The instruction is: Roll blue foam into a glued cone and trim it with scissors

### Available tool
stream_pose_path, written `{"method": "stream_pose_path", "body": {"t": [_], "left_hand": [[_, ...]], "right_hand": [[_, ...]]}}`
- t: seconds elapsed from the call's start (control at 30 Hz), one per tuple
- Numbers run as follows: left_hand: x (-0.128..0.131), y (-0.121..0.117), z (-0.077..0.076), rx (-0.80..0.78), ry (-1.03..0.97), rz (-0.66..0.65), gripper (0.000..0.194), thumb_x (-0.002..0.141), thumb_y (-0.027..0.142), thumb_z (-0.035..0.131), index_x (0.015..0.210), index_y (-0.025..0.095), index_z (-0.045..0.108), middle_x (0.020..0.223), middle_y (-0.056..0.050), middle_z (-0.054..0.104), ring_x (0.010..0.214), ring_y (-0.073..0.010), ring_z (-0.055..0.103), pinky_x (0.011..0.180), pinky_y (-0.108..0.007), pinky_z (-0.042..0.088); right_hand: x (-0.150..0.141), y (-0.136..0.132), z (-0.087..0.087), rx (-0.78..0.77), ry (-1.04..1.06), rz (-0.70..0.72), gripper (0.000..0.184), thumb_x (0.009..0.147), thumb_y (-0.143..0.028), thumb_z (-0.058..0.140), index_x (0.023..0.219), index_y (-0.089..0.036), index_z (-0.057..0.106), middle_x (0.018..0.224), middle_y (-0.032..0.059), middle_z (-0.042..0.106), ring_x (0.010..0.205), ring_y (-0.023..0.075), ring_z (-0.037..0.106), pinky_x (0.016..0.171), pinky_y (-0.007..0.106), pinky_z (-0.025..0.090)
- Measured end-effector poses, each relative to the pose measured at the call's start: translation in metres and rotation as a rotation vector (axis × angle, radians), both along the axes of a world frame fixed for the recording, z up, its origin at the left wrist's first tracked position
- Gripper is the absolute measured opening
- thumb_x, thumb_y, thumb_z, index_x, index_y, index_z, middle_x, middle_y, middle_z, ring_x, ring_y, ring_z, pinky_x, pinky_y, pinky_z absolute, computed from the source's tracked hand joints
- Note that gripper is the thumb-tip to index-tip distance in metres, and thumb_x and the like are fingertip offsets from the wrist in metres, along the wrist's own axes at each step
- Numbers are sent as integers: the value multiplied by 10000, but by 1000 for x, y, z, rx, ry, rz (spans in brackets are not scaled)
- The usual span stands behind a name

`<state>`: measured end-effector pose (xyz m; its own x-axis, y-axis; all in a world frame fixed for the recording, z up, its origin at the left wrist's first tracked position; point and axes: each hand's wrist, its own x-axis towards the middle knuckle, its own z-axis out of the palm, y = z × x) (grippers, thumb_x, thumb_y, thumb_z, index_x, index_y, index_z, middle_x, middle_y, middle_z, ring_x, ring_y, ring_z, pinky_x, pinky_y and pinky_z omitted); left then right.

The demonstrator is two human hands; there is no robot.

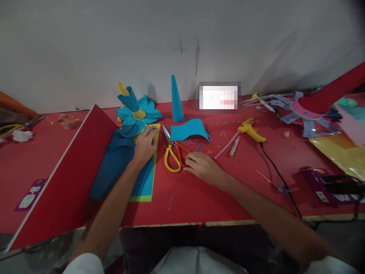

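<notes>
My left hand (145, 147) rests on a stack of blue sheets (144, 182) with yellow-green edges, beside a blue paper flower (148, 114). Its fingers are curled together, and whatever they may hold is hidden. My right hand (203, 167) has its fingers closed at the red handle of a pair of scissors (172, 164). The scissors lie on the table with the blades pointing away and the yellow handle loop to the left. Just beyond them lies a curved blue paper piece (189, 130) with a finely cut right end. Behind it a blue paper cone (177, 101) stands upright.
A red board (68, 175) leans at left. To the right lie a yellow glue gun (252, 131) with a black cord, a small cutter (234, 146) and a purple box (322, 188). Blue clippings dot the red table (199, 205). A red cone (336, 87) projects at far right.
</notes>
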<state>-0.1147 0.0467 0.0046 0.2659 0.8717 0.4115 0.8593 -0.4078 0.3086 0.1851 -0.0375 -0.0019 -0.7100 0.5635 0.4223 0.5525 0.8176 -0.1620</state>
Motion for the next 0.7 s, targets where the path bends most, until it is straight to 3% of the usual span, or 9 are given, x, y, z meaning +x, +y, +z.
{"method": "stream_pose_path", "body": {"t": [0.17,0.3,0.4,0.53,0.7], "left_hand": [[0,-2,3,-33,23,-1,247,955,153,476,960,221,713,1356,-83,724,1360,-273,622,1214,-487,453],[-1,-5,6,-109,88,6,164,974,273,553,1070,205,669,1421,-144,674,1415,-336,563,1225,-545,412],[-6,-5,6,-231,99,-9,306,928,308,605,1216,206,625,1534,-171,591,1467,-373,511,1234,-596,381],[-13,-7,9,-374,108,-103,581,846,251,605,1426,261,558,1670,-118,479,1607,-389,330,1280,-685,253],[-11,-10,14,-432,94,-206,826,737,186,592,1551,281,489,1720,-89,410,1639,-400,255,1296,-692,229]], "right_hand": [[1,0,0,-7,-2,-7,199,1070,-337,608,978,-174,676,986,88,687,932,233,599,842,350,459],[1,0,0,-10,-7,-1,190,1068,-323,610,984,-166,678,986,89,688,922,230,598,840,348,463],[1,0,0,-23,-8,-3,179,1064,-319,619,986,-169,680,987,90,689,929,233,596,834,352,460],[0,0,1,-25,-21,-13,180,1064,-328,621,993,-176,686,1002,88,690,945,234,598,846,353,456],[1,0,1,-16,-24,-11,181,1059,-324,627,992,-167,688,996,90,693,937,236,596,843,355,459]]}}
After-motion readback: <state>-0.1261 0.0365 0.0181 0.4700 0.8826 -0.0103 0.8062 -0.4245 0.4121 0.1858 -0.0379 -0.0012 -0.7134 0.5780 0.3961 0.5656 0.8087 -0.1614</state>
